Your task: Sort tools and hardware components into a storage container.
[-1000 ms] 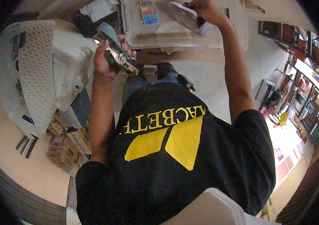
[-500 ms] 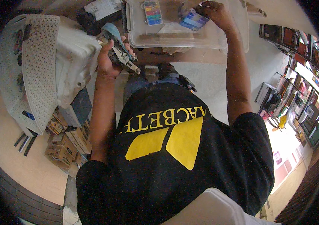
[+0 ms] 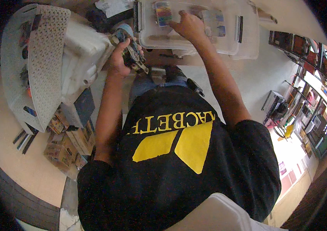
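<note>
Gripping a blue-strapped ratchet (image 3: 134, 57) in the closed fingers of the left hand (image 3: 120, 61), beside a clear tub (image 3: 231, 44); holding the right hand (image 3: 189, 29) near a multicoloured case (image 3: 163, 14), grip too blurred to tell. Seemingly partway: blue-and-white packet (image 3: 214, 23) laid down, ratchet not yet.

We can make out clear lettering in only 1 place: on the black shirt (image 3: 159, 183), where 1 row of yellow capital letters (image 3: 171, 123) stands upside down to us, with 2 slanted yellow shapes (image 3: 194, 148) beside it. Beyond the shirt's upper left, we see a white label (image 3: 114, 7) on a black package (image 3: 99, 18), its print too small for us. Left of the shirt, cardboard boxes (image 3: 60, 150) carry dark print we cannot read. Above the shirt, a multicoloured box (image 3: 163, 14) and a flat blue-and-white pack (image 3: 213, 23) look too blurred for us to find words.
</note>
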Demonstrator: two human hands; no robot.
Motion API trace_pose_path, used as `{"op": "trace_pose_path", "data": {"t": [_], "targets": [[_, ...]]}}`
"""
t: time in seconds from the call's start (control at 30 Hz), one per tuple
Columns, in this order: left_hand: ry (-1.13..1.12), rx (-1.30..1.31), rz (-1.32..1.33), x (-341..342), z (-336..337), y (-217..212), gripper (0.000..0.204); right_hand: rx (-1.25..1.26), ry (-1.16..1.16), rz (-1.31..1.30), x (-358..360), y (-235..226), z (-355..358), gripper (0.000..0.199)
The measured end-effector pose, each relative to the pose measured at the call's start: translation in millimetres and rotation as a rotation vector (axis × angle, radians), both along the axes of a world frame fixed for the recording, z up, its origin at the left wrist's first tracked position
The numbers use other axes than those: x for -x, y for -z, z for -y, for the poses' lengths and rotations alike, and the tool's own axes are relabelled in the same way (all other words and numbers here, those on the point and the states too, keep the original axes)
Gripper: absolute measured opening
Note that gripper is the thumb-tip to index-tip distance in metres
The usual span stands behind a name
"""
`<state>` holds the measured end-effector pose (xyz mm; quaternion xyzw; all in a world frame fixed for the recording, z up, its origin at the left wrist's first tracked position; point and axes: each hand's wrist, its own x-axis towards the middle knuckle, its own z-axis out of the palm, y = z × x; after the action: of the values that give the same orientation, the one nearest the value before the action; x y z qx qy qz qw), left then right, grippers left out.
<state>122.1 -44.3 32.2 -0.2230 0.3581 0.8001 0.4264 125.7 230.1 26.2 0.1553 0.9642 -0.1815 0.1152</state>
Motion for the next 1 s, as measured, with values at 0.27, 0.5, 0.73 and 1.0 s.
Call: {"op": "trace_pose_path", "data": {"t": [0.27, 0.5, 0.73, 1.0], "targets": [[-0.029, 0.119, -0.046, -14, -4, -17, 0.031, 0.056, 0.18, 0.01, 48, 95, 35, 0.086], [-0.028, 0.158, -0.018, -20, 11, -16, 0.026, 0.873, 0.452, 0.027, 28, 95, -33, 0.055], [0.027, 0.189, -0.054, -11, 1, -15, 0.021, 0.915, 0.256, 0.071, -19, 32, -36, 0.053], [-0.07, 0.196, -0.118, -5, -21, -15, 0.042, 1.001, 0.003, 0.142, -25, -54, 37, 0.062]]}}
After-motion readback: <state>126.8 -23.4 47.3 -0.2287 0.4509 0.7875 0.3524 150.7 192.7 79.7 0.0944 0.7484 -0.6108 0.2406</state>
